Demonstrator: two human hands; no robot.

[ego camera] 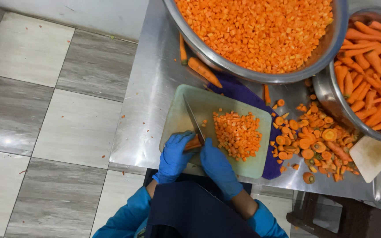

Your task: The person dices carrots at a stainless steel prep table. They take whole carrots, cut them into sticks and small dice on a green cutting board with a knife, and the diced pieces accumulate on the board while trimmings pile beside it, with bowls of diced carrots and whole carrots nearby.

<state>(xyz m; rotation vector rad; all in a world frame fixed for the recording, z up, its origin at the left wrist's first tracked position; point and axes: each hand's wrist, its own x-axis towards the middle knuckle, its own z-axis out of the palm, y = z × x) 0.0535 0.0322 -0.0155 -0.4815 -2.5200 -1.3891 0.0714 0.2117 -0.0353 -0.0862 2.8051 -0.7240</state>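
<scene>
A big round metal bowl (pixel 331 42) sits at the far edge of the table (pixel 151 88). It is full of tiny orange carrot cubes (pixel 256 31). A second metal bowl (pixel 327 99) sits at the right edge. It holds long peeled carrots (pixel 371 70).

A pale green board (pixel 199 103) lies at the near edge of the table, on top of a purple cloth (pixel 239 92). A heap of small diced carrot (pixel 237 134) lies in the middle of the board.

The left hand (pixel 175 156) wears a blue glove. Its fingers (pixel 182 140) are curled down over a bundle of carrot sticks (pixel 193 143) at the near left part of the board, pressing it flat. The right hand (pixel 217 165) wears a blue glove too. It is closed around the handle of a knife (pixel 194 119). The blade points toward the far edge, and it sits right at the end of the sticks, just beside the left fingertips.

The carrot sticks are orange, thin and short. Only a little bit of them shows between the two hands.

Right of the board lies a pile of carrot ends (pixel 316 141), round slices and peel bits. Two whole carrots (pixel 203 70) lie by the big bowl. A small pale board (pixel 373 156) rests near the right bowl.
</scene>
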